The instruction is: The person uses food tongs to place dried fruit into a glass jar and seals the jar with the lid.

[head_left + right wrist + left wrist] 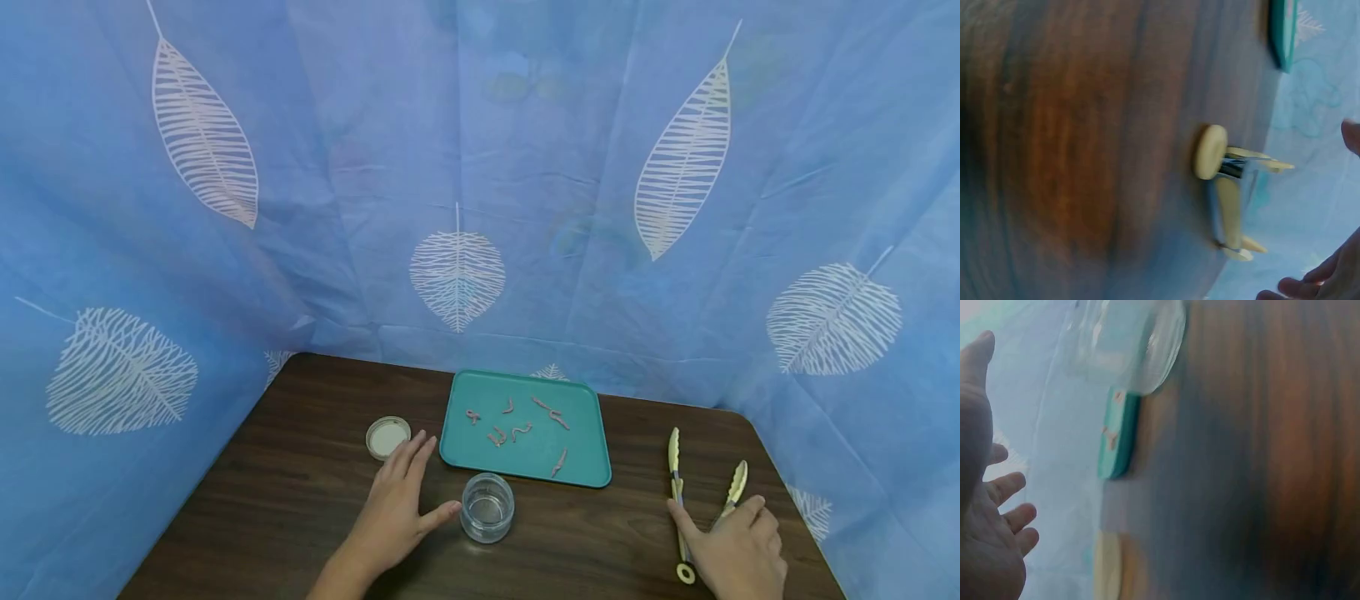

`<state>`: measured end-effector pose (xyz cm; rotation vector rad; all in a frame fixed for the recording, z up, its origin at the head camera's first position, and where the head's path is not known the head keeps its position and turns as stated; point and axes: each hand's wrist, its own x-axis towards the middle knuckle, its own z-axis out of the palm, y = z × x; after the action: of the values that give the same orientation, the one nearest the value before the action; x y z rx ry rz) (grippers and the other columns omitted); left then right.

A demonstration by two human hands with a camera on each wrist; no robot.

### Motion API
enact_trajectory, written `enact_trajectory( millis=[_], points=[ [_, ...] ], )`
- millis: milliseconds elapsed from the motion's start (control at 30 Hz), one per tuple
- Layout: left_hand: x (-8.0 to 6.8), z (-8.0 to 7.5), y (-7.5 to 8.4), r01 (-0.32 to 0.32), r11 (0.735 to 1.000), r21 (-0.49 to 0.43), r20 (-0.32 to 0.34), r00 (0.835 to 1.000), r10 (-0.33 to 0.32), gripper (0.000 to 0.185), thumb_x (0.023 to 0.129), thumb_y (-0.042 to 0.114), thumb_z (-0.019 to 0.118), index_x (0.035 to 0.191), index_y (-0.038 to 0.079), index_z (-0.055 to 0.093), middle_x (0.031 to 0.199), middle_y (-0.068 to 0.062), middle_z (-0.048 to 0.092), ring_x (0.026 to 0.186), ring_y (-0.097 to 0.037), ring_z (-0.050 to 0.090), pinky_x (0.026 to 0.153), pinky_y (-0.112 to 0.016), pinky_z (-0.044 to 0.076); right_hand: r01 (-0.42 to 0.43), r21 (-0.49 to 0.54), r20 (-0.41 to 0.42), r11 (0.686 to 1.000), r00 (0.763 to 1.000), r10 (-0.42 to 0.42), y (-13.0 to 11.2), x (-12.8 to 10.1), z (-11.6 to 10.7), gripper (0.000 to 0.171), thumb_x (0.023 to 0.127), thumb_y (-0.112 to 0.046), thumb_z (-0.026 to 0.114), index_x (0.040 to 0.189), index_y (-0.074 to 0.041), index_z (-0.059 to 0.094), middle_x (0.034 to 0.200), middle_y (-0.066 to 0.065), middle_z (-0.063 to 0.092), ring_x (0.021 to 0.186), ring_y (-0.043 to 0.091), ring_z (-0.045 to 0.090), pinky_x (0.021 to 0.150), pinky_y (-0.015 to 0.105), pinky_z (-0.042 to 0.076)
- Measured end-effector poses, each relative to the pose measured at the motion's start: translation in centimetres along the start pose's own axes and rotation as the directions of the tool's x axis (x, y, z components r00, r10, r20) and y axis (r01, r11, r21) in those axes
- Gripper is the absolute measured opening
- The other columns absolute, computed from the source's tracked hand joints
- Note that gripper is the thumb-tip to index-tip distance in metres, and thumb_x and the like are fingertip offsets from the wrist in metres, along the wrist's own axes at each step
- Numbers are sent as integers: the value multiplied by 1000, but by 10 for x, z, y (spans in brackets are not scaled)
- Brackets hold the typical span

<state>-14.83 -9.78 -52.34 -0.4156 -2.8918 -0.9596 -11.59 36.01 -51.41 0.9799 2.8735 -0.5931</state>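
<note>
My left hand [393, 508] is spread with nothing in it, its thumb tip right at the side of a clear glass jar [487, 508]. Just beyond its fingers lies a round jar lid [387, 437], pale side up. On the right, my right hand [738, 546] reaches over a pair of tongs [678, 500] with cream-coloured tips, whose two arms are spread apart. In the right wrist view the tongs [1229, 206] lie on the table, apart from the fingers. Several pinkish worm-like pieces [520, 431] lie scattered on a teal tray [461, 457] behind the jar.
The dark wood-grain table [300, 467] carries everything. A blue curtain [525, 250] with white leaf prints hangs behind the table and along its sides. The tray stands near the table's back edge.
</note>
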Motion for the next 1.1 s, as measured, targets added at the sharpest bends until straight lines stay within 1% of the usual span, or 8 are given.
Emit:
enact_trajectory(
  millis=[67,167,300,533,633,733,867,1100],
  points=[
    [-1,7,2,-8,999,-50,16,1000,9,103,94,66,75,170,11,32,177,-17,33,162,-49,32,124,-79,31,-17,-9,12,1000,1000,17,4,4,4,140,96,-86,49,157,30,-2,147,61,20,137,74,29,114,81,34],
    [-2,15,7,-8,991,-134,59,998,16,107,93,65,78,169,6,31,175,-20,35,160,-50,36,123,-77,34,-28,-23,10,999,1000,28,8,9,12,134,97,-85,47,147,35,17,126,59,33,125,73,39,107,77,41],
    [-2,23,13,10,975,-224,128,992,19,113,90,63,83,169,4,29,174,-24,36,158,-53,37,121,-76,38,-47,-18,19,999,999,47,10,15,22,127,97,-86,47,130,35,30,112,49,35,115,68,43,100,74,44],
    [0,35,22,18,967,-255,190,981,32,113,88,64,83,169,4,31,172,-23,39,157,-50,40,120,-71,42,-68,-11,44,998,997,68,9,20,32,126,93,-86,55,127,32,33,112,47,33,118,67,37,100,76,42],
    [1,40,25,4,968,-252,197,979,47,110,89,62,84,167,3,34,170,-23,42,156,-49,42,120,-69,43,-70,-13,62,997,996,71,10,23,34,120,91,-83,62,121,29,35,110,45,33,116,66,37,97,75,43],
    [-1,43,26,10,969,-246,205,978,42,108,89,61,85,166,3,36,169,-22,43,155,-48,43,120,-68,44,-74,-17,90,997,993,75,9,25,36,110,95,-74,66,120,28,35,112,46,31,118,66,36,98,74,45],
    [-1,46,26,17,972,-235,198,980,31,104,89,58,86,164,5,39,167,-19,46,153,-46,46,119,-66,46,-93,-26,122,995,988,96,10,28,37,101,101,-62,64,123,30,33,117,47,30,122,66,38,101,75,45],
    [5,48,24,25,971,-238,186,982,20,97,88,53,88,161,7,44,163,-17,52,150,-43,51,119,-62,48,-100,-56,158,993,982,108,11,33,38,100,105,-58,56,129,35,26,117,49,35,119,67,49,99,75,48]
  ],
)
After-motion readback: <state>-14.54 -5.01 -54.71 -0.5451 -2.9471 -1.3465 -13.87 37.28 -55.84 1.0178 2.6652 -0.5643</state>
